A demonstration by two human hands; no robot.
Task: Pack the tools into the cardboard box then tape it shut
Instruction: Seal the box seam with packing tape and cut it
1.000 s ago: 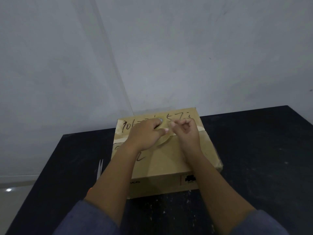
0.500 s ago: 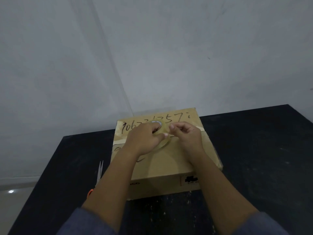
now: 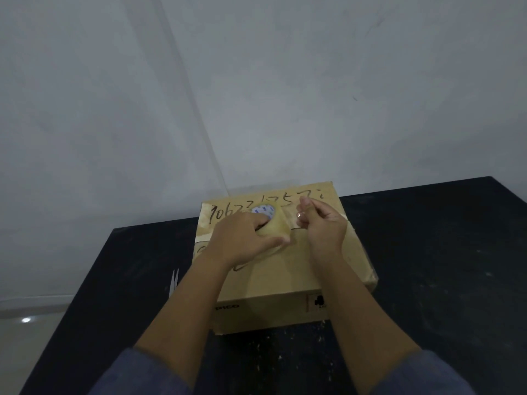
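A: Status?
B: cardboard box point(image 3: 285, 283) sits closed on the black table point(image 3: 442, 252), so packing looks done; taping underway.
A: Hands?
B: left hand point(image 3: 242, 243) curled round the tape roll point(image 3: 272, 223) on the lid. right hand point(image 3: 323, 226) pinches what looks like the tape's free end beside it.

The cardboard box point(image 3: 285, 277) bears handwritten digits "906…" and "57" along its top's far edge and printed "PICO" on its near side.
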